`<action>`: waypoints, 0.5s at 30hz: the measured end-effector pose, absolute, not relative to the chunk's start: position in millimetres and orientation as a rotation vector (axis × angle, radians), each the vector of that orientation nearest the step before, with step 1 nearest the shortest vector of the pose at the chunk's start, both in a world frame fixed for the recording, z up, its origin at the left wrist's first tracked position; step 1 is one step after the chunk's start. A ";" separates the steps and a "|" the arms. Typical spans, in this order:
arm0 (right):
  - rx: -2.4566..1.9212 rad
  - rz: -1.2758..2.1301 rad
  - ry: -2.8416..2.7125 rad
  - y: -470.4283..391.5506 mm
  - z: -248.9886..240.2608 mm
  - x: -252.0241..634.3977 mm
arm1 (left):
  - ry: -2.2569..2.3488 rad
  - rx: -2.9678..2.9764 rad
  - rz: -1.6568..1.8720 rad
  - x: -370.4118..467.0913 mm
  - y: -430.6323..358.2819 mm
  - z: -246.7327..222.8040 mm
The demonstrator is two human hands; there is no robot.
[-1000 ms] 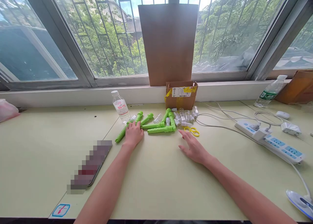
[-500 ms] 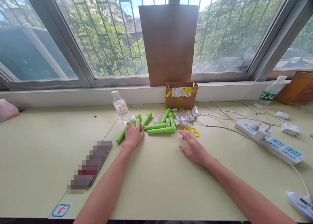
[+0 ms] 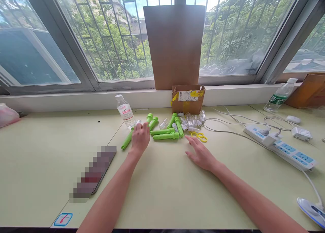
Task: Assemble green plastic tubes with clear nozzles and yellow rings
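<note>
My left hand (image 3: pixel 140 137) is closed round a green plastic tube (image 3: pixel 149 117) with a ridged end, which sticks up past the fingers; the rest of it is hidden by the hand. Beneath and left of that hand lies another green tube (image 3: pixel 127 141). Several more, such as the front one (image 3: pixel 166 136), are spread on the table between my hands. My right hand (image 3: pixel 201 155) rests on the table with its fingers apart and holds nothing. Just beyond its fingertips are yellow-handled scissors (image 3: pixel 199 136). Small clear plastic bottles (image 3: pixel 188 119) lie in a cluster behind them.
A water bottle (image 3: pixel 125 111) stands beyond my left hand, and a phone (image 3: pixel 95 173) lies nearer me. At the back is a cardboard box (image 3: pixel 188 106) below the window. Cables run to a power strip (image 3: pixel 286 148) on the right, near another water bottle (image 3: pixel 279 96).
My left hand has closed on a green tube and lifted slightly; the tube's ridged end has risen and shifted right. My right hand has not moved.
</note>
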State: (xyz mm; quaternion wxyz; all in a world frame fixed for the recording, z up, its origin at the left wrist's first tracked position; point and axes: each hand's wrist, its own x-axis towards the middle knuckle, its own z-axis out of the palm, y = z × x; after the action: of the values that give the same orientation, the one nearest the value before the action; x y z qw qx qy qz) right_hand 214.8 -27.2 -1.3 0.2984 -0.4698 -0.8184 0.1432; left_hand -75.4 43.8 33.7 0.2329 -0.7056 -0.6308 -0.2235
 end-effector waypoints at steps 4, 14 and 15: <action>-1.242 0.395 -2.163 -26.2 -3.2 215.0 | -1.295 -2.210 -0.797 -57.3 31.0 36.7; -1.259 0.502 -1.858 -20.3 -12.1 215.9 | -0.895 -2.679 -0.663 -7.9 -2.1 25.3; -1.248 0.517 -1.827 -19.2 -12.5 216.2 | -0.896 -2.695 -0.684 -7.8 -1.3 23.8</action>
State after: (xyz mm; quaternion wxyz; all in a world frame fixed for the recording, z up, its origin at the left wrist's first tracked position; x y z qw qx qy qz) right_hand 216.2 -19.2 -12.5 0.4212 -0.4981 -0.7293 0.2064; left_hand -7.8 -1.3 23.8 0.1101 -0.9170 -0.3049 -0.2326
